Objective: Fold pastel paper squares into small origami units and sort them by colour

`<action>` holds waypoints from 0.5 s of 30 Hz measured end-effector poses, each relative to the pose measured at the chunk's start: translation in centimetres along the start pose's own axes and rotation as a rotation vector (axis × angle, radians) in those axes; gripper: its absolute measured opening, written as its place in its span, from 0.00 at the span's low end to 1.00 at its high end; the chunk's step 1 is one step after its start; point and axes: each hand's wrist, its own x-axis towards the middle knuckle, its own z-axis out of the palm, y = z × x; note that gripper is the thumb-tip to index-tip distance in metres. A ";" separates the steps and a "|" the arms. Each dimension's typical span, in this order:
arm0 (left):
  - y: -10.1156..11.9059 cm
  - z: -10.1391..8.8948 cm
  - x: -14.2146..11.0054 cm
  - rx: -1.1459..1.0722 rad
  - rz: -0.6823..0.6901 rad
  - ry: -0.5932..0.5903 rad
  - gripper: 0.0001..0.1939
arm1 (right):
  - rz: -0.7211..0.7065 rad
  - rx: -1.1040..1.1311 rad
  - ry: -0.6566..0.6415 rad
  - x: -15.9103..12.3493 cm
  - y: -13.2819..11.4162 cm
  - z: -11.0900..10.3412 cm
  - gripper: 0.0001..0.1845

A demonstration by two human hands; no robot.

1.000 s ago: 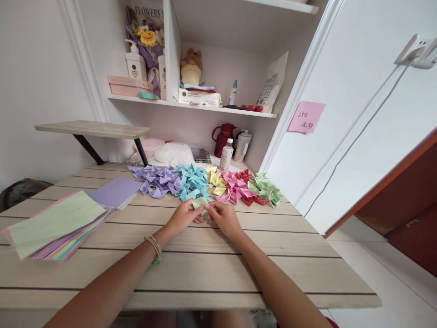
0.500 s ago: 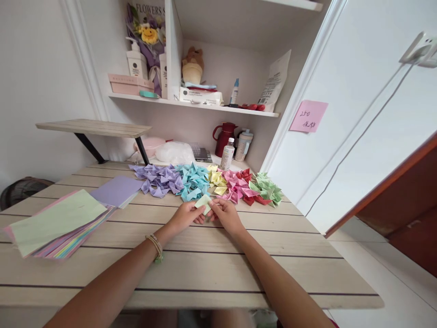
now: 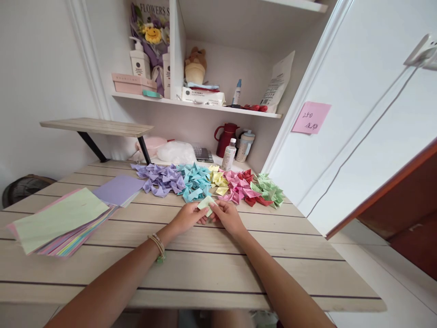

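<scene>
Between my two hands is a small folded piece of pale green paper, held up just above the table. My left hand pinches its left side with thumb and fingers. At the right edge, my right hand grips the same paper, its thumb on the front face. Just beyond my fingers lie folded paper pieces in colour groups: purple, light blue, yellow, pink, red and green.
A fanned stack of coloured paper sheets and purple sheets lie at the left on the slatted table. A small raised shelf stands behind them. At the back are a bottle and a red jug.
The view has shifted slightly. Both hands still hold the green paper; its tilt differs a little, and my fingers have moved slightly along its edges.
</scene>
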 end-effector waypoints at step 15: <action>0.0 0.5 -1.2 0.466 0.200 -0.060 0.13 | -0.165 -0.654 0.033 -0.5 -0.6 -0.5 0.17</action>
